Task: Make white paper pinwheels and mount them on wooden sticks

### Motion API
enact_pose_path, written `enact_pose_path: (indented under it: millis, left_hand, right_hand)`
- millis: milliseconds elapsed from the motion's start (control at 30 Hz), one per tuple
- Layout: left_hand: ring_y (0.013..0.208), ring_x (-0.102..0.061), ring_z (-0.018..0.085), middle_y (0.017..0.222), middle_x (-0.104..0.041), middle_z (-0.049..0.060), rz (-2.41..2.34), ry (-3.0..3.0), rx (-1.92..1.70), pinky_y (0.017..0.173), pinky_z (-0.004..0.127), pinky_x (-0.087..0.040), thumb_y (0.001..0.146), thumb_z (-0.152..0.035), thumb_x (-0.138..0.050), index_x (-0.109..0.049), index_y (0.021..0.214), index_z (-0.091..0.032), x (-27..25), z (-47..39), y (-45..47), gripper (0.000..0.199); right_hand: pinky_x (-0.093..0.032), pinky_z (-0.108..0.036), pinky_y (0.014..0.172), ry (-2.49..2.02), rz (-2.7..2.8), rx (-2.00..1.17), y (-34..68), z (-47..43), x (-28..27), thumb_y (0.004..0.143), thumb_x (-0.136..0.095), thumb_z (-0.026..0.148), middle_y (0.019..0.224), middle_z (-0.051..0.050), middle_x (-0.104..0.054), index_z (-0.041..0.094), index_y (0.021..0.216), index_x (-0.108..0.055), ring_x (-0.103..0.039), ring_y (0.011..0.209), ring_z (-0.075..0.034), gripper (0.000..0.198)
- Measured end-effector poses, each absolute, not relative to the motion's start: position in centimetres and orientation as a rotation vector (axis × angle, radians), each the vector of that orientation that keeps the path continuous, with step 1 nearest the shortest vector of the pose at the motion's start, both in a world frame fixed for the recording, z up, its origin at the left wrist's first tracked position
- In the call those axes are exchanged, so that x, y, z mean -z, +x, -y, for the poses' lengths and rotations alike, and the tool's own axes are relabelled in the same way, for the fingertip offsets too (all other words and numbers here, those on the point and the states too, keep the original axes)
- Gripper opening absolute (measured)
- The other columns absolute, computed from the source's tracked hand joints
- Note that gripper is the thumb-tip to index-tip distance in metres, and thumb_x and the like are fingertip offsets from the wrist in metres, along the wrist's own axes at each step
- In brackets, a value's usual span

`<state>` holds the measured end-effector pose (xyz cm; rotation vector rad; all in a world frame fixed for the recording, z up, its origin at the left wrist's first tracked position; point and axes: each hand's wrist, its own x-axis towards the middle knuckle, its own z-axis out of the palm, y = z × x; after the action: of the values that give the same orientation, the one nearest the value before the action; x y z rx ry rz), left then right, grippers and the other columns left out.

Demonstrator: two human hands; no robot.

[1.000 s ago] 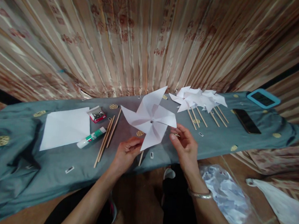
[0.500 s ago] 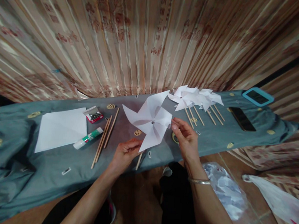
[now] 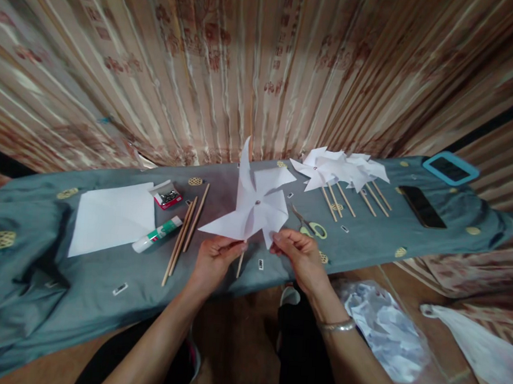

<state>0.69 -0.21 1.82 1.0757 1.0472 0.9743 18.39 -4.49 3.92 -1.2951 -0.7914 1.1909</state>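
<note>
Both hands hold one white paper pinwheel [image 3: 255, 206] above the table's [image 3: 366, 245] near edge, the left hand [image 3: 214, 260] pinching its stick, which points down toward the person, and the right hand [image 3: 301, 255] gripping a lower blade tip.

Two hands, the left hand [image 3: 215, 259] and the right hand [image 3: 301, 255], share one white pinwheel [image 3: 255, 206]. On the desk [image 3: 38, 271] lie one heap of finished pinwheels [image 3: 340, 168], too overlapped to count, three loose wooden sticks [image 3: 187, 228], one glue stick [image 3: 157, 234], one paper sheet [image 3: 113, 218], one pin box [image 3: 166, 194], one pair of scissors [image 3: 310, 225] and two phones [image 3: 423, 206].
</note>
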Motion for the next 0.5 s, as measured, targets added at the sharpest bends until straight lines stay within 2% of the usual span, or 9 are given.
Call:
enact_pose_path:
  millis: [100,200,367,500]
  left_hand:
    - [0.081,-0.069,0.021,0.084,-0.078,0.003,-1.017,1.075,-1.01,0.081,0.032,-0.053,0.061,-0.029,-0.078,-0.08,0.077,-0.023,-1.6,0.1,0.7,0.017]
    - [0.078,-0.068,0.019,0.082,-0.076,0.003,-1.01,1.134,-1.03,0.076,0.029,-0.053,0.062,-0.031,-0.077,-0.08,0.075,-0.021,-2.0,-0.1,0.7,0.016]
    - [0.075,-0.066,0.02,0.075,-0.072,0.002,-1.074,1.256,-0.955,0.072,0.027,-0.051,0.066,-0.032,-0.071,-0.074,0.067,-0.02,-2.6,0.0,0.4,0.012]
    - [0.078,-0.068,0.022,0.073,-0.073,0.002,-1.127,1.21,-0.923,0.074,0.029,-0.051,0.065,-0.035,-0.075,-0.074,0.071,-0.022,-2.0,0.2,0.2,0.015]
  right_hand:
    - [-0.039,-0.023,0.056,-1.215,0.714,-1.336,17.2,4.6,-4.2,0.063,-0.085,0.05,0.055,0.001,-0.066,0.019,0.06,-0.071,-0.054,0.053,-0.009,0.034]
    - [-0.04,-0.023,0.055,-1.149,0.654,-1.47,15.9,4.8,-4.6,0.061,-0.087,0.049,0.06,0.0,-0.07,0.019,0.061,-0.073,-0.056,0.053,-0.008,0.033]
    - [-0.042,-0.022,0.054,-1.062,0.717,-1.65,14.3,5.4,-5.4,0.066,-0.083,0.049,0.071,-0.004,-0.076,0.019,0.072,-0.077,-0.059,0.055,-0.009,0.032]
    - [-0.043,-0.024,0.052,-1.032,0.809,-1.573,16.2,5.5,-6.0,0.07,-0.081,0.048,0.066,-0.002,-0.074,0.02,0.072,-0.077,-0.057,0.052,-0.009,0.028]
